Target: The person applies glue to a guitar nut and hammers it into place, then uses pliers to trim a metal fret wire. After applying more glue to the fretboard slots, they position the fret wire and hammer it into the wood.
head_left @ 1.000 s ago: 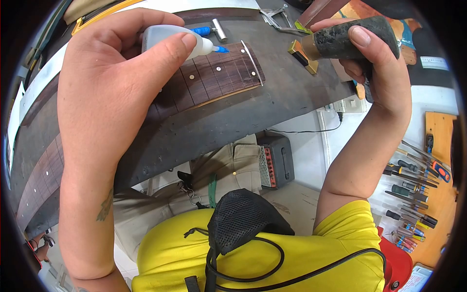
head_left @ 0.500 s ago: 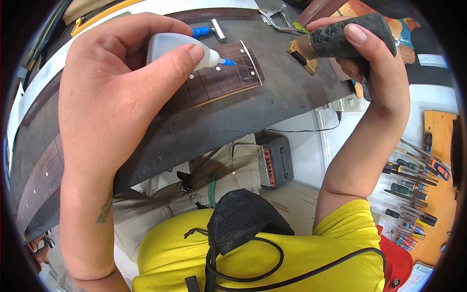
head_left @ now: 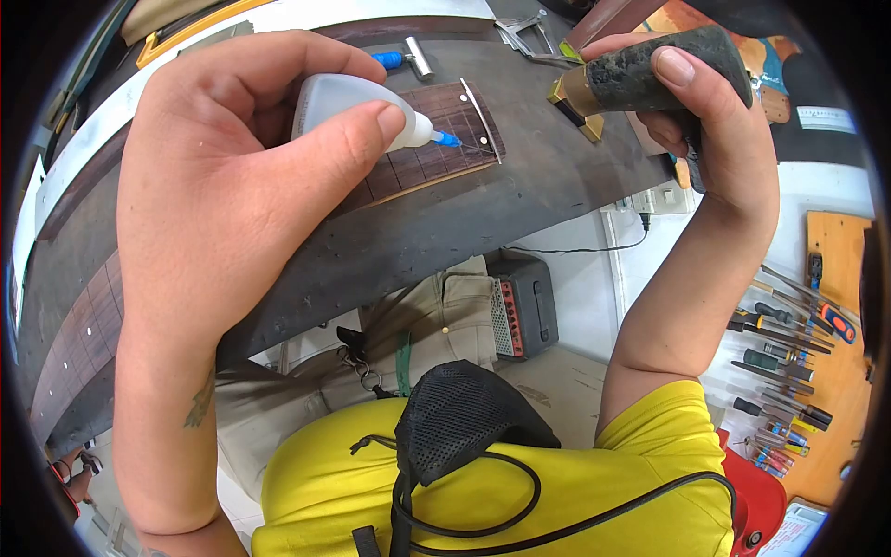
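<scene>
My left hand is wrapped round a translucent squeeze bottle. The bottle lies tilted, its blue tip close over the dark wooden fretboard; whether it touches the wood I cannot tell. White round dots and thin crosswise lines mark the board, and a pale curved strip stands across its right end. My right hand, raised at the upper right, grips a dark tool with a brass-coloured squared end that points left, above the dark worktop.
A small metal hammer head with a blue part lies behind the fretboard on the dark worktop. Metal clamps are at the top. Files and screwdrivers hang on a wooden board at right. A black-and-red box stands below.
My left hand and the bottle have shifted slightly right, bringing the blue tip nearer the pale strip. My right hand with the dark tool has barely moved.
</scene>
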Available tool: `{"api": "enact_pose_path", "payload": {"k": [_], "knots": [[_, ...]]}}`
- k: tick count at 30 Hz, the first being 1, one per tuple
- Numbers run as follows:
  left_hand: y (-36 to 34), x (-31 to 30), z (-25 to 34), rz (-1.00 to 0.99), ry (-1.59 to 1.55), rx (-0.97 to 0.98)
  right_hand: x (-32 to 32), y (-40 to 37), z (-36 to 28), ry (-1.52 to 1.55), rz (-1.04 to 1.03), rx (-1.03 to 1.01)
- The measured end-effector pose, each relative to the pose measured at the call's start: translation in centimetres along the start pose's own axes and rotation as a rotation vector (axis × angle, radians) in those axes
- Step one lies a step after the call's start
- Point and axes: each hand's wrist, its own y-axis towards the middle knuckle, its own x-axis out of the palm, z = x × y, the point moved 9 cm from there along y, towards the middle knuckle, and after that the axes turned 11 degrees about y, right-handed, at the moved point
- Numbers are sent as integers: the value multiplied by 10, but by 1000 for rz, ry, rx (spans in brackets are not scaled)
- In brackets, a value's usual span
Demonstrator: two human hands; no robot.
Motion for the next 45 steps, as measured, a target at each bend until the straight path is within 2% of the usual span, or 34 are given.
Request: {"api": "enact_pose_path", "payload": {"k": [3,11,13,14,16,29,31,32,34,37,45], "knots": [[0,0,0,0,-9,-5,3,3,-3,-42,-57,-15],[1,1,-1,32,44,20,3,0,0,-54,-50,5],[-6,-1,1,158,-133,54,3,-1,0,-60,-50,8],[-4,-4,3,159,-132,55,2,-1,1,-53,-49,16],[4,-7,-4,57,107,-63,1,-1,2,-45,-47,24],[5,-8,-10,115,109,-122,2,-4,4,-71,-29,54],[-3,-6,2,261,-167,53,3,-5,4,-70,-31,61],[0,-11,2,261,-167,53,3,-5,4,-65,-31,70],[9,-15,-12,168,83,-130,3,-5,6,-58,-32,78],[10,-17,-9,182,188,-120,3,-5,7,-60,-34,68],[11,-19,-15,186,165,-144,8,-4,8,-65,-81,41]]}}
